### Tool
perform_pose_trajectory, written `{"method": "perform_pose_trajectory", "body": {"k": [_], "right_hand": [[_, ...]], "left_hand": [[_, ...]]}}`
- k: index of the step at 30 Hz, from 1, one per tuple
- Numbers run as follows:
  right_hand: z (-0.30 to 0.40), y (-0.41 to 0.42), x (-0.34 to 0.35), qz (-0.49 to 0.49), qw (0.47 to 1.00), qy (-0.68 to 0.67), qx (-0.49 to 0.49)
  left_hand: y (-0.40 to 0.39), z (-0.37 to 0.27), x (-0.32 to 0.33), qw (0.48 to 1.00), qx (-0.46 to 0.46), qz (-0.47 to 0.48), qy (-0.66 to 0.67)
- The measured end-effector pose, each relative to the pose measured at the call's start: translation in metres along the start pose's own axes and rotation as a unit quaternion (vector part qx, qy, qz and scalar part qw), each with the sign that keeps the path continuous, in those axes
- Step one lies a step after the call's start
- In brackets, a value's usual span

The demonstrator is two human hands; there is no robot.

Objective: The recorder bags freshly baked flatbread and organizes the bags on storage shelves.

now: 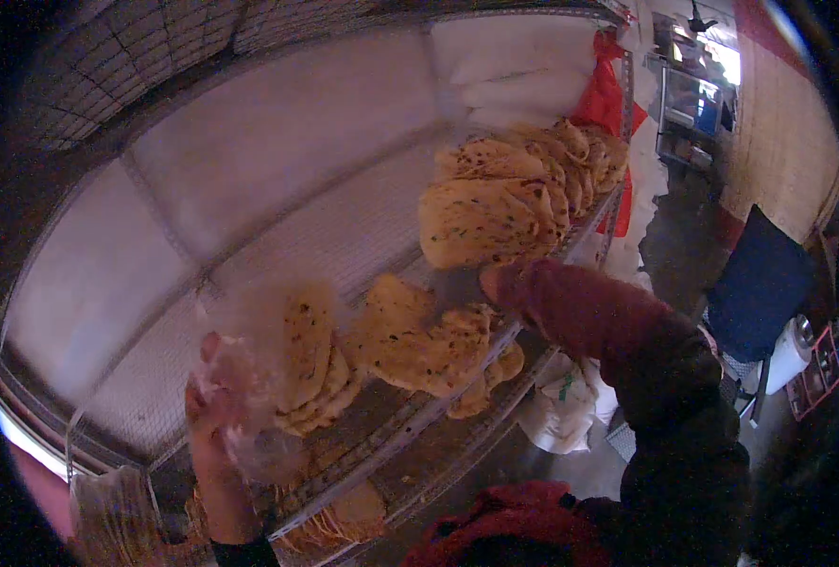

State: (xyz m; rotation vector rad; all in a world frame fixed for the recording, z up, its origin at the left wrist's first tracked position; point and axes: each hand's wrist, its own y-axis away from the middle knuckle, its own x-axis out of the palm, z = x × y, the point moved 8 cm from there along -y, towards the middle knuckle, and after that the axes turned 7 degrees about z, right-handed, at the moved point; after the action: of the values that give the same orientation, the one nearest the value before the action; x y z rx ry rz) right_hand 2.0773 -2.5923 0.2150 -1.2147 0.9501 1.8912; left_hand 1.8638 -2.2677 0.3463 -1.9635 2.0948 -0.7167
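Note:
My left hand (206, 411) grips the edge of a clear plastic bag (252, 407) at the left of the shelf. Several flat, seeded bread pieces (316, 361) are stacked at the bag, partly inside it as far as the haze of plastic shows. To their right, more speckled flatbreads (419, 347) lie folded and overlapping on the wire shelf. My right hand (489, 285) reaches over the shelf's front rail, just below a large pile of flatbreads (490, 220). Its fingers are dark and blurred, so whether they hold anything is unclear.
The metal rack (398, 436) has a perforated front rail and mesh shelves, with more food (348, 517) on the level below. A red bag (603, 92) hangs at its far corner. On the floor stand a white sack (557, 411) and, farther right, a white cylinder (788, 354).

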Motion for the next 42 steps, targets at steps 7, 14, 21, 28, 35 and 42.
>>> {"method": "perform_pose_trajectory", "body": {"k": [7, 14, 21, 28, 35, 42], "right_hand": [[-0.061, 0.032, -0.195, -0.244, 0.906, 0.342, 0.046], [-0.06, 0.035, -0.19, -0.193, 0.931, 0.302, 0.061], [-0.034, 0.039, -0.186, -0.077, 0.96, 0.25, 0.103], [-0.012, 0.066, -0.167, -0.04, 0.984, -0.134, -0.109], [0.011, 0.152, -0.206, -0.2, 0.971, -0.081, -0.1], [0.102, 0.077, -0.214, -0.04, 0.92, -0.368, -0.13]], "left_hand": [[-0.017, -0.021, 0.012, 0.999, -0.011, -0.012, 0.042], [-0.029, -0.032, -0.01, 0.999, 0.0, 0.013, 0.039], [-0.042, -0.062, -0.008, 1.0, 0.014, 0.019, -0.004], [-0.059, -0.089, 0.008, 0.976, 0.084, 0.069, -0.188], [-0.055, -0.1, 0.011, 0.973, 0.094, 0.086, -0.191], [-0.073, -0.096, 0.029, 0.964, 0.09, 0.123, -0.216]]}}
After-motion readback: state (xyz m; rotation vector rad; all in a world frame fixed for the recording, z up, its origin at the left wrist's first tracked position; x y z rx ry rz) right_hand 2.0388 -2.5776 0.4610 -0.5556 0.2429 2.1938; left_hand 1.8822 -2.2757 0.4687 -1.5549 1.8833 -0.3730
